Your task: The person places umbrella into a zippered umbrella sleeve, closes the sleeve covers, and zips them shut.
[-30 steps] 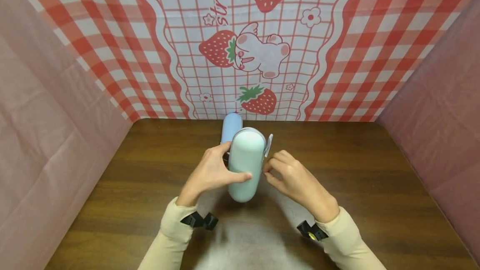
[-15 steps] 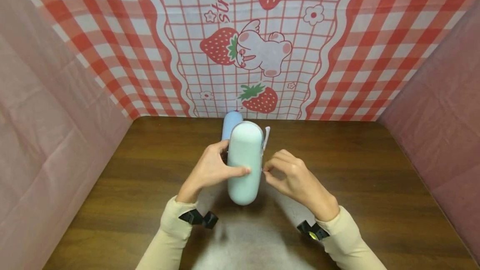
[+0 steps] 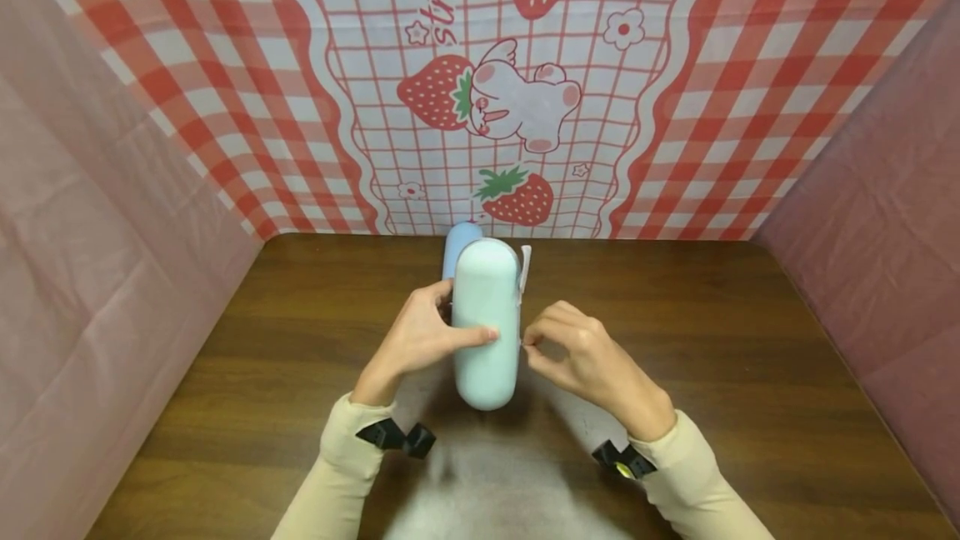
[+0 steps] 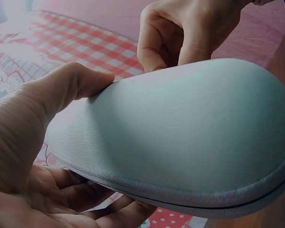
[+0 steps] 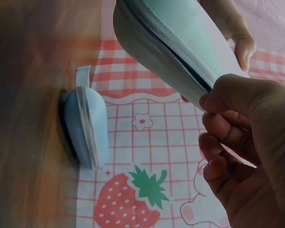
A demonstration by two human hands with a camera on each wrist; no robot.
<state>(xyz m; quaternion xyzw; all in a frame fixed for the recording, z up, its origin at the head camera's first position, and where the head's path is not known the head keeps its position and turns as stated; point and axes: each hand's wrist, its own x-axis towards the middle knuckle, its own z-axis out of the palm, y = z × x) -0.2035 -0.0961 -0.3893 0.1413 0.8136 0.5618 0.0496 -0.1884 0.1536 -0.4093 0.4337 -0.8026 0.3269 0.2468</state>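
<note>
A mint-green zippered glasses case [image 3: 486, 323] is held up over the table in my left hand [image 3: 420, 338]. The left thumb lies across its front, and the other fingers reach behind it, as the left wrist view shows. My right hand [image 3: 581, 348] pinches at the zipper on the case's right side with thumb and forefinger; the zipper pull is hidden between them. In the right wrist view the zipper [image 5: 168, 47] shows a dark gap running up to those fingertips. A pale strap loop [image 3: 525, 272] sticks out near the case's upper right.
A blue zippered case [image 5: 92, 126] with a pale strap stands on the brown wooden table [image 3: 300, 315], against the back cloth and partly behind the mint case in the head view. A strawberry-print cloth [image 3: 517, 107] forms the back wall, with pink cloth [image 3: 112, 190] at the sides.
The mint case has tilted more upright and shifted slightly left, its strap loop moving up and left. My right hand keeps pinching beside it and has followed slightly left.
</note>
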